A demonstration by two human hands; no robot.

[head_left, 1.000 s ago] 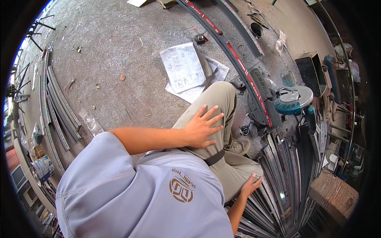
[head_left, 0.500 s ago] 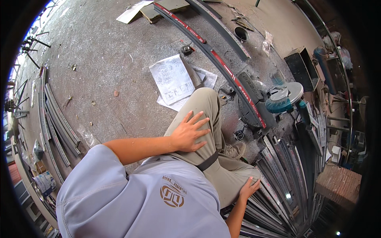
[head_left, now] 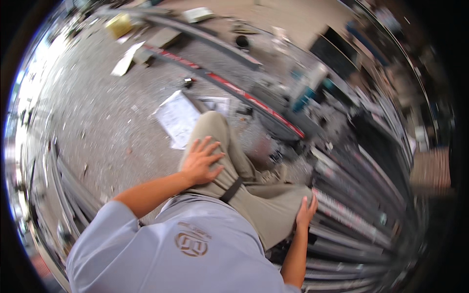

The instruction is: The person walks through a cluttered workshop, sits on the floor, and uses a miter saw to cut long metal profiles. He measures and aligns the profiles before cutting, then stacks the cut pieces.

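Note:
My left hand (head_left: 202, 163) lies flat on my left thigh near the raised knee, fingers spread and holding nothing. On the outer side of my right knee rests my right hand (head_left: 305, 212), its fingers loosely stretched out over the khaki trousers (head_left: 268, 200). Just past the left knee, printed paper sheets (head_left: 177, 117) lie on the floor. Beyond them a long dark metal profile with a red strip (head_left: 234, 88) runs slantwise across a blurred saw with teal parts (head_left: 305, 97). A small black object (head_left: 187, 82) sits on the floor near the papers.
Many long metal profiles (head_left: 351, 215) lie stacked to my right, and more profiles (head_left: 68, 185) lie at the left. A black box (head_left: 334, 51) stands at the far right. Another grey bar (head_left: 205, 36), a yellow block (head_left: 118, 25) and scraps lie at the back.
The whole view has swung and is blurred; floor things appear shifted left, and the yellow block has come into sight. Both hands stay resting on my legs.

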